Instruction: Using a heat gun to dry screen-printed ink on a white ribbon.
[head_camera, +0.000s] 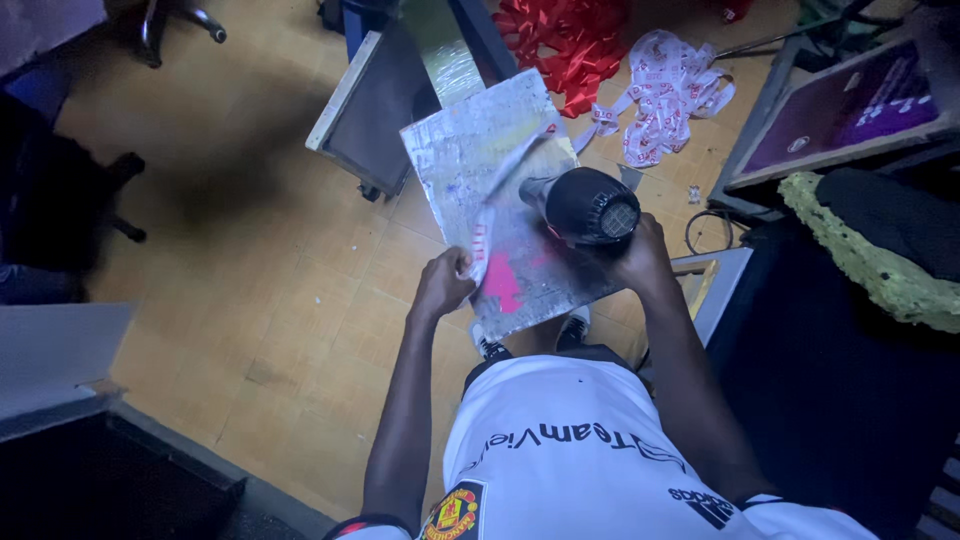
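A black hair dryer (588, 206) is gripped in my right hand (640, 255), with its nozzle aimed left and away from me over a paint-stained board (470, 150). My left hand (443, 281) pinches the near end of a white printed ribbon (500, 195) that lies across the board. A pink paint patch (502, 283) marks the board just right of my left hand. I stand over the board in a white shirt, my shoes showing below it.
A framed screen (365, 105) leans behind the board. Red ribbons (565, 40) and white printed ribbons (665, 90) lie piled on the tiled floor (250, 200). At right stand a purple framed panel (850, 110) and a dark surface with green fuzzy trim (880, 270).
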